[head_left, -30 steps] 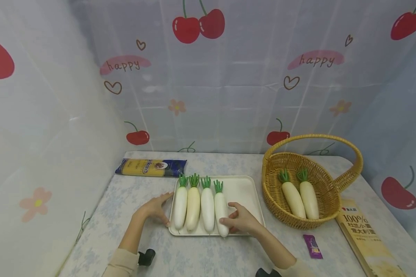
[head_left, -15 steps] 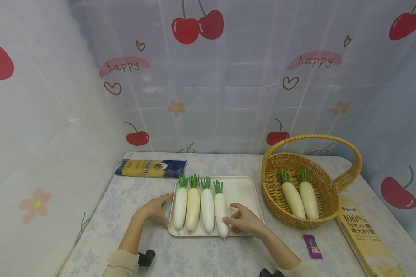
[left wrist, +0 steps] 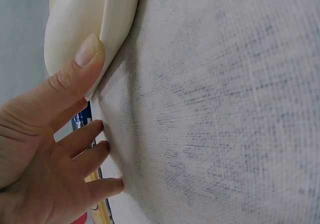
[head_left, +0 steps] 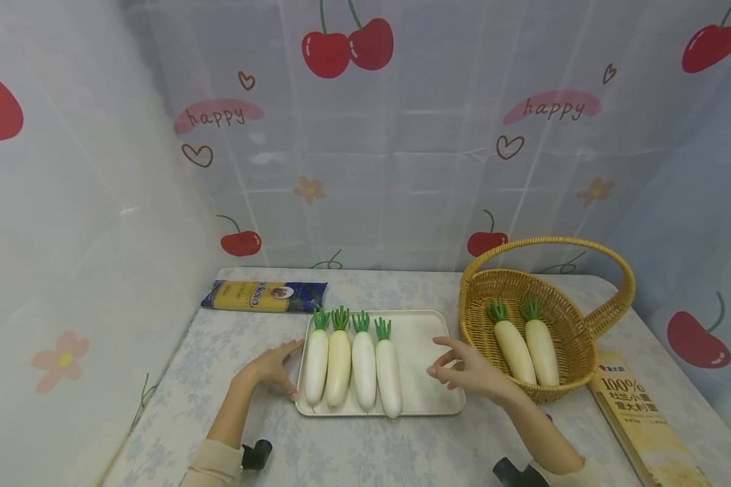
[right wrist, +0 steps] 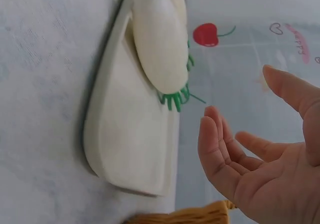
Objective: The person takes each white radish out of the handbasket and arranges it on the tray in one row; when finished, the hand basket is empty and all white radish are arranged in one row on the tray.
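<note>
Several white radishes with green tops lie side by side on the left half of a white tray (head_left: 419, 348); the rightmost radish (head_left: 389, 379) pokes slightly over the front rim. My left hand (head_left: 272, 368) rests at the tray's left edge, fingers spread. In the left wrist view its thumb (left wrist: 89, 52) touches the rim, and the other fingertips reach down to the tablecloth. Over the tray's right edge hovers my right hand (head_left: 472, 368), fingers loosely bent with nothing between them. Two more radishes (head_left: 514, 352) sit inside a wicker basket (head_left: 481, 297) just beyond that hand.
Behind the tray at left lies a blue and yellow pasta packet (head_left: 268, 296). A yellow package (head_left: 646, 423) with printed lettering is at the right, beside the basket. The right forearm covers most of a small purple packet (head_left: 549, 417). A cherry-print curtain (head_left: 365, 169) encloses the table.
My right hand has come away from the rightmost radish and moved right toward the basket, its arm now covering the purple packet. The left hand stays at the tray's edge.
</note>
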A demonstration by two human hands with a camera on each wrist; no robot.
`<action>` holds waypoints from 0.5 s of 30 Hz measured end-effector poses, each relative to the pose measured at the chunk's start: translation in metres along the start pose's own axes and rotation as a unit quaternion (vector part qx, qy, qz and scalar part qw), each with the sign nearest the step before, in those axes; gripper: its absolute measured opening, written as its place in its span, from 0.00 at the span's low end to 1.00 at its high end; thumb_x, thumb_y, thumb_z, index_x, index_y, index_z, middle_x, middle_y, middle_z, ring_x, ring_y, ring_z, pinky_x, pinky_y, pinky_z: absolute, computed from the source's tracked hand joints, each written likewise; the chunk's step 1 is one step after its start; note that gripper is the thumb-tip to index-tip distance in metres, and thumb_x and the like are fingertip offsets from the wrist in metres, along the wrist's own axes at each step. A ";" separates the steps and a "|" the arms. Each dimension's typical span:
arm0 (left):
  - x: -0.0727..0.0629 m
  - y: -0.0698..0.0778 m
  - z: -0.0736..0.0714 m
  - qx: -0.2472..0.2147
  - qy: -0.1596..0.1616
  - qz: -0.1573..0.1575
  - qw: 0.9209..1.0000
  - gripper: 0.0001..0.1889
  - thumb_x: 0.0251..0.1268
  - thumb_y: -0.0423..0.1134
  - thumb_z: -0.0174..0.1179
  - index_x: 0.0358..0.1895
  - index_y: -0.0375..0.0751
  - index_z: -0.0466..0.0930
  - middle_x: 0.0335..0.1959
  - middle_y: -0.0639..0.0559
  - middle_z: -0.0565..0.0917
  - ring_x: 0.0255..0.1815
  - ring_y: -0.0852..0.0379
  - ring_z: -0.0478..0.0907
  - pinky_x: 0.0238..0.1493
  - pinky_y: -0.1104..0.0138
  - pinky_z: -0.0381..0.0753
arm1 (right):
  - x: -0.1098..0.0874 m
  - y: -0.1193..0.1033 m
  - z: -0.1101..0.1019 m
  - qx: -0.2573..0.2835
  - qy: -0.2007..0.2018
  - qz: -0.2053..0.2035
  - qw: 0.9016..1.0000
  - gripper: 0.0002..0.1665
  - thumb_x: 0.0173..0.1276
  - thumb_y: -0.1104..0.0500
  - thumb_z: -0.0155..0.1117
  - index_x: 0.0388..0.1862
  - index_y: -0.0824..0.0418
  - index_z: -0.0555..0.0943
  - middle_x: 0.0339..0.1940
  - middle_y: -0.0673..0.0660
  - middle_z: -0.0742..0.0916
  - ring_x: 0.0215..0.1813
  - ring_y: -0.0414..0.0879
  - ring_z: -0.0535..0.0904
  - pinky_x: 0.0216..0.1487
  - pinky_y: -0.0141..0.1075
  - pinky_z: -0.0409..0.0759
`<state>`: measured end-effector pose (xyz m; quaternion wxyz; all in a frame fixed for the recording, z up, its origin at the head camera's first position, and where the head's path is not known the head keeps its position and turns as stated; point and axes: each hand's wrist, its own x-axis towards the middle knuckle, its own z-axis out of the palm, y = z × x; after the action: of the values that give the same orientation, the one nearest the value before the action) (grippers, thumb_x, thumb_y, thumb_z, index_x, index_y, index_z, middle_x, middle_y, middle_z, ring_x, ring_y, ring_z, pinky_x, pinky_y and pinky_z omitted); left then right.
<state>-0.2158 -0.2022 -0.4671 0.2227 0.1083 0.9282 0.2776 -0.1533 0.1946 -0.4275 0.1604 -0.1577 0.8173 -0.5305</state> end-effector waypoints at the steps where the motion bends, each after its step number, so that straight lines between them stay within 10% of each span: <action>1: 0.000 0.000 0.000 -0.001 0.000 0.001 1.000 0.59 0.28 0.34 0.80 0.72 0.39 0.56 0.71 0.31 0.55 0.71 0.30 0.49 0.66 0.37 0.54 | -0.002 -0.002 -0.005 -0.004 0.006 -0.004 1.000 0.43 0.66 0.54 0.62 0.69 0.74 0.55 0.42 0.62 0.81 0.41 0.58 0.81 0.38 0.43 0.84; 15: 0.000 0.000 -0.001 -0.003 -0.002 0.000 1.000 0.59 0.28 0.36 0.80 0.72 0.39 0.56 0.72 0.32 0.55 0.71 0.31 0.50 0.66 0.38 0.54 | -0.031 -0.012 -0.070 -0.038 0.100 -0.015 0.994 0.42 0.68 0.57 0.60 0.73 0.68 0.51 0.49 0.67 0.79 0.44 0.55 0.83 0.43 0.42 0.83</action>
<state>-0.2162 -0.2025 -0.4668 0.2254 0.1083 0.9269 0.2800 -0.1539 0.2603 -0.3862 0.0637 -0.1219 0.8465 -0.5142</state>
